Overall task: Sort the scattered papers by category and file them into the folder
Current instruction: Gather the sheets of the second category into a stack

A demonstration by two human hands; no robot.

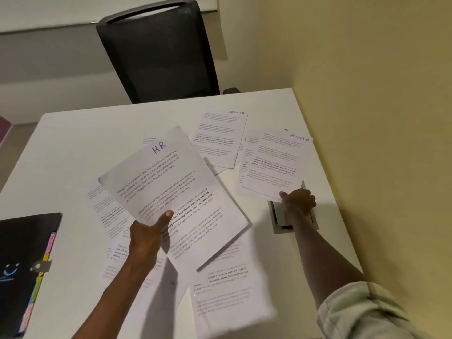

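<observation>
My left hand (146, 234) grips a small stack of printed sheets headed "HR" (171, 192), lifted and tilted above the white table (68, 148). My right hand (298, 200) pinches the near edge of a few sheets headed "SPORTS" (271, 165) at the right side of the table. Another sheet headed "SPORTS" (220, 135) lies flat behind them. More loose printed sheets (110, 211) lie scattered under and around the raised stack, and one (227, 297) lies near the front edge. A black folder (22, 265) with coloured tabs lies shut at the left front.
A black mesh chair (159, 52) stands behind the table's far edge. A grey cable box (281, 218) is set into the table under my right hand. A yellow wall (379, 118) runs close along the table's right side.
</observation>
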